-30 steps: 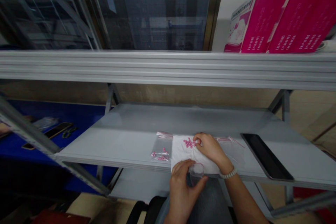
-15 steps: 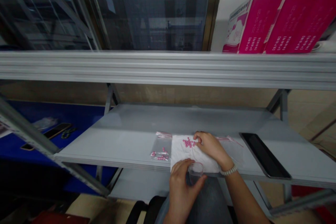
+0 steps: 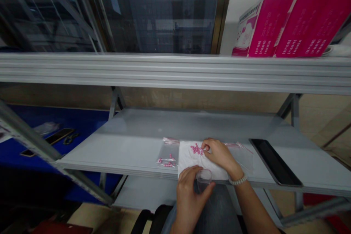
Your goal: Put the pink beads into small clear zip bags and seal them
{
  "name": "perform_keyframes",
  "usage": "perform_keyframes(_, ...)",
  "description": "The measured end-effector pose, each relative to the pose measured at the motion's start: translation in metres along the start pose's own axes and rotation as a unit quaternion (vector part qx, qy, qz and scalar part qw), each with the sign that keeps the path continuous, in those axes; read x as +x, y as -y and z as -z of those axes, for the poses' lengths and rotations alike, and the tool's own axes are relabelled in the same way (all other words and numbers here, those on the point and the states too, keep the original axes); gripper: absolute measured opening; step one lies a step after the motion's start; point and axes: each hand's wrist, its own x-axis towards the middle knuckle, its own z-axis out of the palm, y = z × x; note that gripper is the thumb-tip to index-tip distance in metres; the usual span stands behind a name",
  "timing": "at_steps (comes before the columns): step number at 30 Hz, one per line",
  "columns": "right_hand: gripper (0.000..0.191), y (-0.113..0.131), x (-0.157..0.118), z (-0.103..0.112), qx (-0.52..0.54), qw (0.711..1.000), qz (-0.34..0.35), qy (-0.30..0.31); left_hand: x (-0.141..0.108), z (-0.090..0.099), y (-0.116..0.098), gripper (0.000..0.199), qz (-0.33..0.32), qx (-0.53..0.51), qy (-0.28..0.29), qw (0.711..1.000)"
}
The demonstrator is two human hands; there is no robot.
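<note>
Under our right hand [image 3: 219, 155], pink beads [image 3: 196, 149] on white paper [image 3: 189, 162]; left hand [image 3: 189, 206] grips clear cup [image 3: 204, 180], right presses paper.

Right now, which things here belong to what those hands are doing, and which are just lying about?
In use:
left hand with a small clear plastic cup
right hand on a white sheet
pink beads
clear plastic bag with pink beads

Lying about:
black tablet
pink cartons
smartphone
</note>
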Motion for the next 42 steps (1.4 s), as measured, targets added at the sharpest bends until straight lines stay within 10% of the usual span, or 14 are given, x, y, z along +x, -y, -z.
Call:
perform_keyframes(24, 0.011, 0.019, -0.062, 0.02, 0.182, 0.979, 0.092, -0.011, 0.001, -0.001, -0.001, 0.036, 0.006, -0.006, 0.0, 1.0)
perform_keyframes(42, 0.007, 0.026, -0.102, 0.009, 0.361, 0.929, -0.032, -0.072, 0.0, 0.001, -0.016, 0.045, 0.046, -0.074, -0.007, 0.996)
